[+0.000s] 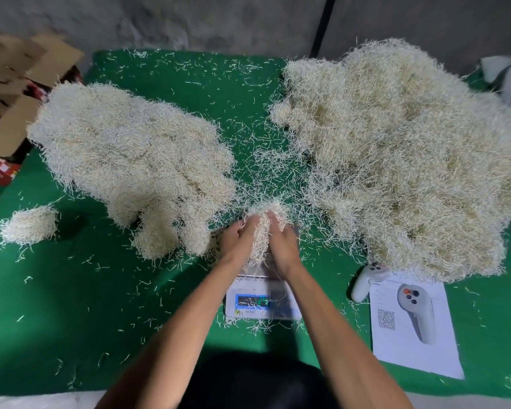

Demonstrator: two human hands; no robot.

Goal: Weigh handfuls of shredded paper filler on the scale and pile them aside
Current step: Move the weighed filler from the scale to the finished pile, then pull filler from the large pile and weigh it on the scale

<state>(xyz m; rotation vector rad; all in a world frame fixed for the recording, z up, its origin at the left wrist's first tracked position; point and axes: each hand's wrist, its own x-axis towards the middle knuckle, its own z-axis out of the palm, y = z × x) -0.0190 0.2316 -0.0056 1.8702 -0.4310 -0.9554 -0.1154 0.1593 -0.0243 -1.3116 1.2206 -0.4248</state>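
A handful of cream shredded paper sits over the white digital scale at the table's front centre. My left hand and my right hand cup this handful from either side, fingers curled into it. The scale's platform is mostly hidden under my hands; its display shows below them. A large loose heap of shredded paper fills the right of the table. On the left lies a heap of rounded portions, with one separate small clump at the far left.
Green cloth covers the table, strewn with loose strands. A white handheld controller and a printed sheet lie to the right of the scale. Open cardboard boxes stand off the table's left edge. A grey wall runs behind.
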